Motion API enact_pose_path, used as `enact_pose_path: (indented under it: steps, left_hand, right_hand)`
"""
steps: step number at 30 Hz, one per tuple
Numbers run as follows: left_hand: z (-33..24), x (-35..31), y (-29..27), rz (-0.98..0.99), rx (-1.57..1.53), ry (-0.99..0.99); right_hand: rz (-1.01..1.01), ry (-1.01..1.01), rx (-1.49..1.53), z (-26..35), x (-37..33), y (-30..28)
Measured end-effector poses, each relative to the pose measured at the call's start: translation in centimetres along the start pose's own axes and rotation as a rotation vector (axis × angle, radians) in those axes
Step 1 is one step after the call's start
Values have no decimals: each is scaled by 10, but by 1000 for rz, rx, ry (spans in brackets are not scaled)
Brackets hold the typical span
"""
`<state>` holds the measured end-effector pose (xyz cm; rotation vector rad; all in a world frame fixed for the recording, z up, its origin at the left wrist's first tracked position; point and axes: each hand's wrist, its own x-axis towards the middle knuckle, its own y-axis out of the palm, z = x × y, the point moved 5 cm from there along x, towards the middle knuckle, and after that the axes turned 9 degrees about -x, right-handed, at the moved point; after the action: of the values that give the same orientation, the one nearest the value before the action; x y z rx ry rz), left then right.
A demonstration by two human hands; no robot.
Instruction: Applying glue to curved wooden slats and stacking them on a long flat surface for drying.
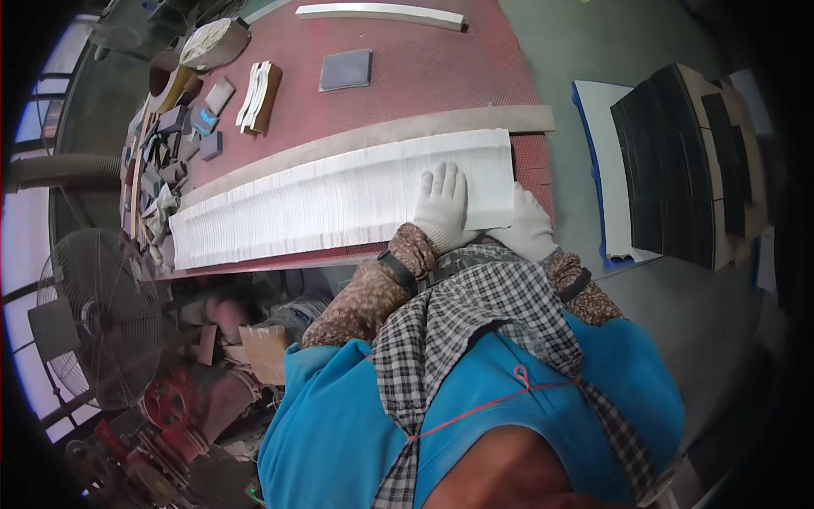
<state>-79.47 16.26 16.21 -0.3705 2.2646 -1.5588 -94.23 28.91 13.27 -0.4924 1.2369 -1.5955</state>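
A long row of thin white strips [322, 199], packed side by side, stretches along the near edge of the red table. My left hand [443, 204], in a white glove, lies flat on top of the row toward its right end, fingers stretched out. At the right end of the row is my right hand [530, 222], also gloved in white. Its fingers are extended beside the end strip, and part of the hand is hidden behind the row's corner. Just behind the strips runs a long beige bar [373, 140].
The red table [407, 76] also bears a grey sanding block [346, 69], a small stack of curved pieces [259, 97], a long white strip [381, 13] and a pile of scraps [165, 161]. A fan [102, 318] stands left; dark stacked panels [666, 165] stand right.
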Motion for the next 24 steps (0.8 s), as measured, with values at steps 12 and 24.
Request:
enact_pose_path:
  steps: [12,24]
  left_hand:
    - [-1,-3,0,-82,-18,33]
    - [-20,5,-8,-28,35,56]
  right_hand:
    - [30,42,-34,4,-5,-5]
    - [137,33,-90,-3,-9,-21]
